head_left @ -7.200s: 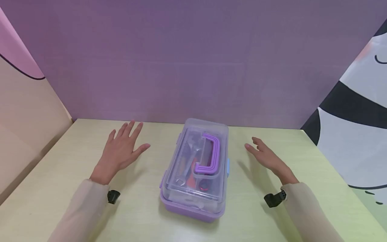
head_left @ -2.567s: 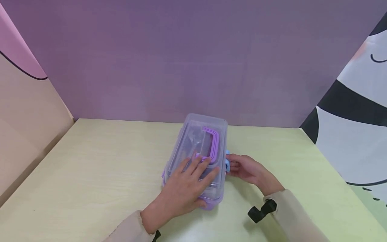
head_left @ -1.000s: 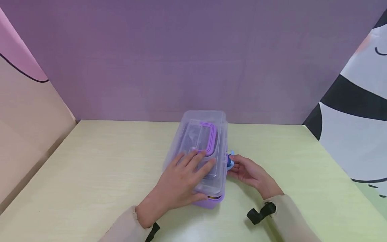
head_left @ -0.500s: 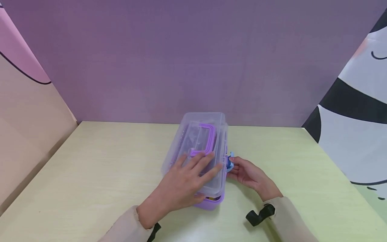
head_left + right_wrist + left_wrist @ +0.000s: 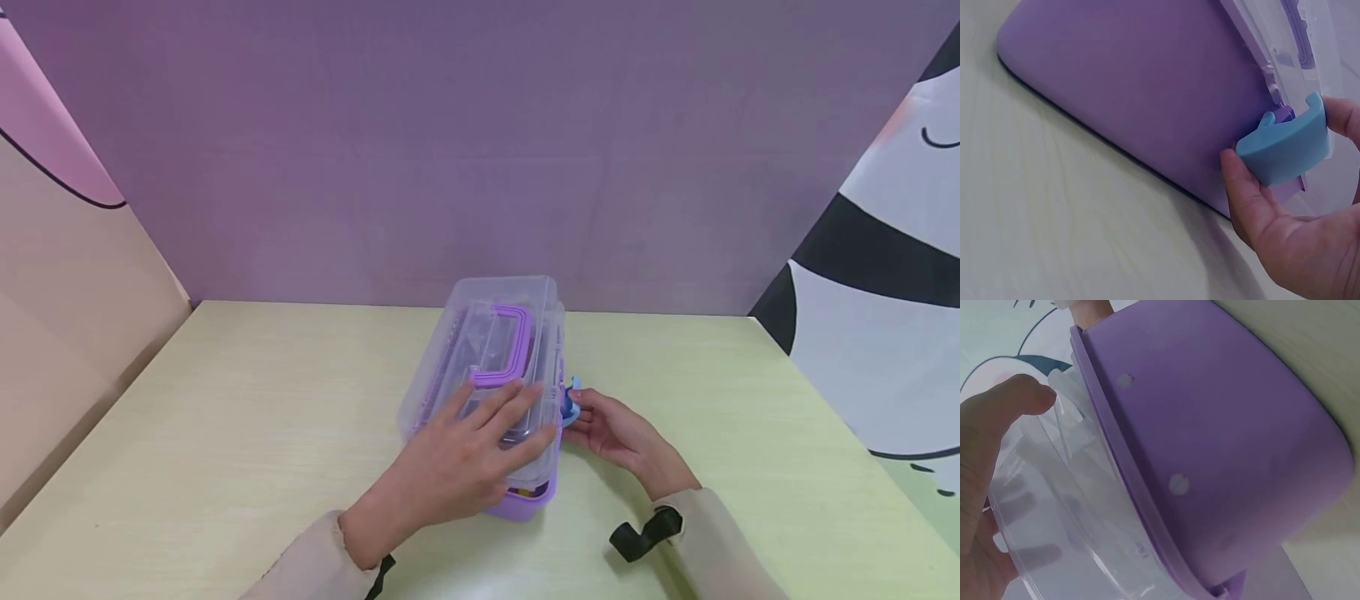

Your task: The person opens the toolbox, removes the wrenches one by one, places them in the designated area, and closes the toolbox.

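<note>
A toolbox with a purple base (image 5: 1210, 419) stands on the table, long side running away from me. Its clear lid (image 5: 506, 292) bears a purple carry handle (image 5: 519, 346). The lid sits a little askew, shifted left, with a gap over the base at the near right corner. My left hand (image 5: 453, 462) rests on the lid's near half with fingers spread; in the left wrist view its thumb (image 5: 1019, 400) is at the lid's near end. My right hand (image 5: 622, 433) pinches the light blue latch (image 5: 1288, 147) on the right side, which stands out from the base.
The pale wooden table (image 5: 247, 400) spreads to both sides of the box. A purple panel (image 5: 480, 150) rises behind the table's far edge. Patterned panels stand at the left and right. A black wrist camera (image 5: 645, 533) sits on my right sleeve.
Both hands came from beside the box to the lid and the latch. The latch has swung outward and the lid has shifted left. Lately the left hand slid slightly right and its fingers spread.
</note>
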Tool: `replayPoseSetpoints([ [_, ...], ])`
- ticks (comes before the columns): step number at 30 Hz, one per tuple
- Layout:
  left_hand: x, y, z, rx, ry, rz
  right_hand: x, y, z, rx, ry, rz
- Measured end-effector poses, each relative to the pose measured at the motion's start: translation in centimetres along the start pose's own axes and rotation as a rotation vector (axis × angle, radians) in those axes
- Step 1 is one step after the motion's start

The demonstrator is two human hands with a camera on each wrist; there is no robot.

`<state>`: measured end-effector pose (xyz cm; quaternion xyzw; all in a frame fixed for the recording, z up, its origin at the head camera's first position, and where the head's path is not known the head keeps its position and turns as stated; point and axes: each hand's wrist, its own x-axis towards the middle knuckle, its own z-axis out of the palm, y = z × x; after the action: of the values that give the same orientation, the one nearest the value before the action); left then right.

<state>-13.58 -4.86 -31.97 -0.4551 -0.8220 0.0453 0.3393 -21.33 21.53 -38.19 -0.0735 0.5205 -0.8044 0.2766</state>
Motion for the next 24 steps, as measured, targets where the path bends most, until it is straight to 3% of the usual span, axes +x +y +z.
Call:
replayPoseSetpoints([
  [10, 0.0, -0.1, -0.4, 0.022, 0.043, -0.03, 0.2, 0.1, 0.1, 0.01, -0.013, -0.005],
  [17, -0.1, -1.1, -0.9, -0.01, 0.123, -0.063, 0.4, 0.1, -0.2, 0.016, -0.033, -0.015],
  [24, -0.2, -1.7, -1.2, -0.06, 0.157, -0.082, 0.4, 0.2, -0.5, 0.023, -0.06, -0.021],
])
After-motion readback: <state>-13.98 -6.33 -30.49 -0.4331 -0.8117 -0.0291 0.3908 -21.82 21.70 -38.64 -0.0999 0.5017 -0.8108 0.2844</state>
